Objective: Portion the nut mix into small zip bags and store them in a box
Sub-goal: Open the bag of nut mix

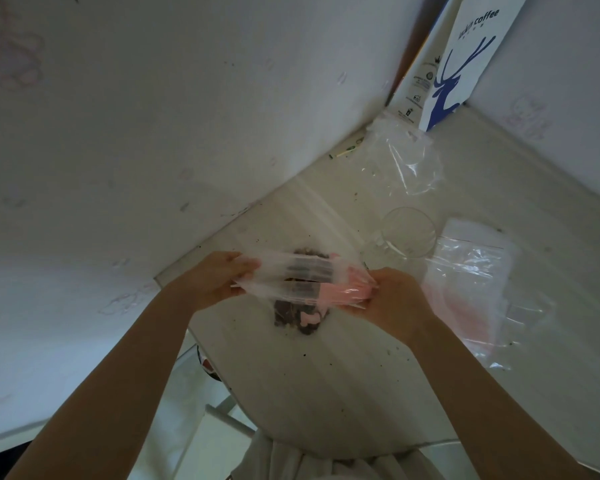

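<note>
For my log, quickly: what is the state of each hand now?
Left hand: closed, pinching the left end of the zip bag.
Right hand: closed, holding the pink right end of the same bag.

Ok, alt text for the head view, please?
The left hand and right hand hold a clear zip bag, pink at one end, by its ends over a dark pile of nut mix on a white table. Beyond lie a glass bowl, loose clear bags and a coffee bag.

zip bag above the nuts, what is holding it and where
Both hands hold the zip bag: the left hand pinches its left end, the right hand grips its pink right end.
</note>
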